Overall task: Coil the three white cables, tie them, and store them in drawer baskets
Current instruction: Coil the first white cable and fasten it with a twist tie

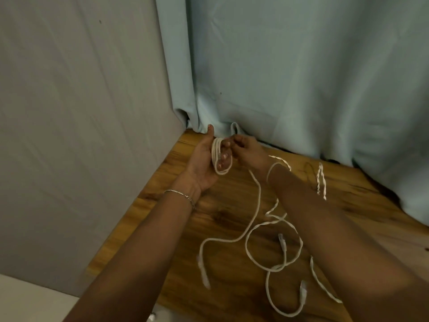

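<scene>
Coil (219, 159) mid-frame, looped round fingers of left hand (202, 166); right hand (247, 147) pinches trailing strand (257, 182). Likely light, limp, springy: grip across all loops.

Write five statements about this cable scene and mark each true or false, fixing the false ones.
1. The left hand holds a white coil. True.
2. The right hand is empty. False: it pinches the cable beside the coil.
3. Every cable is coiled. False: cable lies loose across the table.
4. A bracelet sits on the left wrist. True.
5. The curtain behind the table is red. False: it is pale blue.
</scene>
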`<state>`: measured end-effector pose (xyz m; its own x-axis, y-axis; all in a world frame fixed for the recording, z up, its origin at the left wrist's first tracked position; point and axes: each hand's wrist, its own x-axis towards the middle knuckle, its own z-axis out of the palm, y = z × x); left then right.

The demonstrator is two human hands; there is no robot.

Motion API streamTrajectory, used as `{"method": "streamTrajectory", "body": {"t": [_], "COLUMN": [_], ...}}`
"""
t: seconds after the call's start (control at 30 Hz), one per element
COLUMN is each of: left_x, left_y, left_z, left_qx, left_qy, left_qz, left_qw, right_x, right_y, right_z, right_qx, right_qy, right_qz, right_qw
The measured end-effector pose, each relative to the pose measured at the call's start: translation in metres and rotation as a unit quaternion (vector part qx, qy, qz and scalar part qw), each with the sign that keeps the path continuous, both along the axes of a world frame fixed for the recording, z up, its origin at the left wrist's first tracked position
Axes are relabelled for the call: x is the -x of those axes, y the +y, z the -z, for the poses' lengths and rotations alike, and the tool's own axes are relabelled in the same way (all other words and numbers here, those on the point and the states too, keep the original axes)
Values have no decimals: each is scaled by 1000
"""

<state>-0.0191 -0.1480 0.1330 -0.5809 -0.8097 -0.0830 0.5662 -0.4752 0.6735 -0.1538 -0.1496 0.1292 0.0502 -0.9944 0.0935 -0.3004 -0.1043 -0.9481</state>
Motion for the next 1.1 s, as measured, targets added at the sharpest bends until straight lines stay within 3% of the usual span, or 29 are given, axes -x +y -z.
{"method": "streamTrajectory", "body": {"t": [0.2,0.37,0.5,0.63,0.73,0.93,1.0,1.1], "left_x": [15,22,22,27,24,16,13,11], "left_y": [-8,-21,-29,-22,-22,-24,-19,-10], "left_z": [-9,-16,-2,12,17,20,18,23], "left_qx": [5,37,105,207,237,229,236,179], "left_qy": [-38,-68,-220,-396,-471,-469,-477,-457], "left_qz": [-108,-242,-260,-235,-203,-174,-176,-108], "left_qw": [993,967,934,863,825,835,828,865], "right_x": [3,1,4,10,16,21,29,39], "right_y": [24,36,39,33,29,14,11,3], "right_z": [16,22,7,-4,-11,-33,-49,-66], "right_qx": [-39,-91,-85,-18,32,29,64,85], "right_qy": [95,194,224,296,373,442,421,346], "right_qz": [-64,-139,-181,-162,-138,-179,-145,-138], "right_qw": [993,967,954,941,917,878,893,924]}}
